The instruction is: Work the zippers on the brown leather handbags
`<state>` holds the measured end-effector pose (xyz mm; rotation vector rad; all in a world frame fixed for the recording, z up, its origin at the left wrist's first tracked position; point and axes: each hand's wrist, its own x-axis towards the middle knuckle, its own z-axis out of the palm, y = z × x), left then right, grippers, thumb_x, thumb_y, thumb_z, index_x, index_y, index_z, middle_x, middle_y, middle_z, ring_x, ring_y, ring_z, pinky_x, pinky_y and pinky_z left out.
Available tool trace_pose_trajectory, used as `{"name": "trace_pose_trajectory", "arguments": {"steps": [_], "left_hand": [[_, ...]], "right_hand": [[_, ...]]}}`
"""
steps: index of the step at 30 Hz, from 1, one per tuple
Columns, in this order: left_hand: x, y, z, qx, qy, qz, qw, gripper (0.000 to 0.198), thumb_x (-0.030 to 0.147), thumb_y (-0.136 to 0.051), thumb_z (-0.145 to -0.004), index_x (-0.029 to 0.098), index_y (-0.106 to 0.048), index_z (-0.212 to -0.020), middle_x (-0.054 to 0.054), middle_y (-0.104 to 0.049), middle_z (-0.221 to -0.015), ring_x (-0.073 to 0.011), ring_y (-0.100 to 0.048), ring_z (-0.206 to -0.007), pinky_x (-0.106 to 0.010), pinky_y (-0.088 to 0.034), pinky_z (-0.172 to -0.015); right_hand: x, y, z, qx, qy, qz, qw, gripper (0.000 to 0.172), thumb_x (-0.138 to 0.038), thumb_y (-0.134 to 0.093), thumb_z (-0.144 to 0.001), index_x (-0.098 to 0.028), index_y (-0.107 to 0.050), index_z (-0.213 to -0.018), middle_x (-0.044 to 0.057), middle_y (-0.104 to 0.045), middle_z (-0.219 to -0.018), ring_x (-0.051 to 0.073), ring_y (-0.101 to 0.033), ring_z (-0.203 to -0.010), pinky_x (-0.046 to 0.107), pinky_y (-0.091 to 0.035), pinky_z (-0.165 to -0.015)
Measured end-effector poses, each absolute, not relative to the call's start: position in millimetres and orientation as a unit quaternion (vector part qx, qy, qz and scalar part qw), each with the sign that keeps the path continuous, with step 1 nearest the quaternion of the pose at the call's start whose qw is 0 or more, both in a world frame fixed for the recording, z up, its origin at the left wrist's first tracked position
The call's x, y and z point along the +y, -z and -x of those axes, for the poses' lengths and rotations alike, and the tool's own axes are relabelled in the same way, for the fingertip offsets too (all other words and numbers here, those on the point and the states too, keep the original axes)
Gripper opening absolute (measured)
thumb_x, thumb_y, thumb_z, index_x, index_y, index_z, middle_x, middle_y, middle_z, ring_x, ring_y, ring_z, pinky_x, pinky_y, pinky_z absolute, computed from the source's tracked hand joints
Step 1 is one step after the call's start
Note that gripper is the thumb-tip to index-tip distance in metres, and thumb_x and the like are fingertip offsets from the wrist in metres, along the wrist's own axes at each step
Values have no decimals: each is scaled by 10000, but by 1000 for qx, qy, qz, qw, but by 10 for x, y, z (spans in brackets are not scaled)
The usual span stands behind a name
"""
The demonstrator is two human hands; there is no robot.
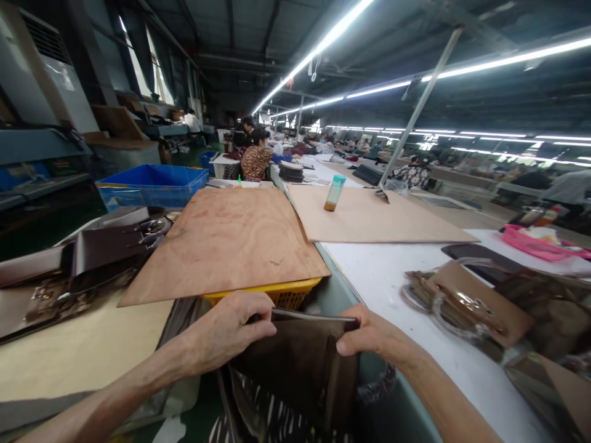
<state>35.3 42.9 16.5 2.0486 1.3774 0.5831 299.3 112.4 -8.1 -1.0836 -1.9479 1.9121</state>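
A dark brown bag (295,354) hangs upright between my hands, its top edge toward the tables. My left hand (242,317) is closed, thumb and fingers pinching the left end of that edge. At the right corner my right hand (364,332) grips the edge, with the thumb on the near face. A zip or seam strip runs down the bag's near side by my right thumb. Below it, a black-and-white patterned cloth (272,412) shows, and the bag's lower part is hard to make out.
A plywood board (240,240) rests over a yellow basket (295,294). On a second board (369,215) stands a bottle (334,192). Brown handbags (475,301) lie on the white table at right; dark bag pieces (101,252) are at left, near a blue crate (152,184). People sit farther back.
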Motion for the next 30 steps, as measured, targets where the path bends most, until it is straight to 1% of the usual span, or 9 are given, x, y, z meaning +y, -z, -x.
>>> {"name": "trace_pose_trajectory", "arguments": {"steps": [4, 8, 11, 13, 16, 18, 22, 26, 30], "left_hand": [[375, -147, -383, 558, -195, -749, 299, 208, 263, -479, -772, 159, -475, -592, 49, -484, -614, -104, -457, -621, -202, -288, -566], [424, 66, -386, 573, -190, -736, 305, 193, 251, -461, -749, 155, -481, -582, 46, -485, -611, -112, -465, -634, -204, -286, -573], [468, 145, -393, 575, -189, -734, 309, 187, 254, -454, -741, 155, -475, -584, 44, -486, -619, -115, -465, -641, -205, -288, -577], [486, 154, -400, 575, -187, -734, 309, 182, 253, -455, -734, 156, -463, -581, 45, -482, -614, -115, -459, -634, -206, -283, -570], [491, 155, -406, 571, -182, -736, 313, 183, 252, -459, -728, 156, -443, -572, 46, -481, -612, -114, -452, -629, -207, -276, -565], [488, 160, -408, 571, -179, -736, 316, 183, 249, -458, -727, 156, -438, -571, 45, -484, -613, -116, -453, -633, -208, -278, -569], [485, 167, -412, 582, -174, -730, 312, 178, 256, -461, -723, 157, -441, -575, 39, -501, -628, -123, -464, -645, -208, -294, -584], [475, 144, -432, 579, -171, -733, 314, 175, 258, -460, -716, 158, -441, -573, 33, -525, -653, -125, -478, -654, -208, -318, -606], [435, 107, -464, 579, -166, -733, 316, 186, 270, -455, -718, 161, -469, -568, 22, -545, -667, -136, -495, -674, -214, -346, -641]], "right_hand": [[1185, 268, -2961, -653, -660, 358, 92, 256, -359, -706, -546, -123, -635, -614, -54, -450, -496, 86, -359, -498, 210, -261, -473], [1147, 459, -2899, -649, -664, 357, 103, 258, -369, -695, -569, -125, -634, -627, -56, -468, -514, 90, -389, -512, 206, -285, -488], [1085, 507, -2916, -647, -657, 364, 129, 277, -360, -695, -584, -142, -661, -753, -42, -560, -616, 118, -471, -592, 214, -342, -553], [1048, 488, -2955, -660, -637, 367, 156, 357, -384, -691, -597, -158, -669, -871, -14, -620, -740, 160, -525, -697, 240, -381, -632], [1000, 412, -3015, -687, -587, 388, 183, 405, -467, -596, -704, -162, -660, -963, 26, -634, -845, 196, -538, -806, 276, -389, -707], [972, 356, -3036, -697, -568, 397, 183, 373, -476, -534, -766, -155, -673, -898, 24, -615, -812, 178, -524, -785, 264, -374, -691], [936, 335, -3034, -665, -595, 414, 182, 343, -465, -574, -746, -138, -647, -674, -12, -550, -651, 118, -465, -625, 228, -325, -576], [954, 441, -3039, -548, -676, 461, 172, 327, -454, -663, -660, -134, -646, -724, -20, -547, -581, 94, -442, -526, 214, -310, -510], [998, 502, -3053, -541, -691, 448, 170, 280, -398, -683, -645, -127, -664, -716, -18, -560, -566, 83, -439, -507, 206, -313, -505]]}}
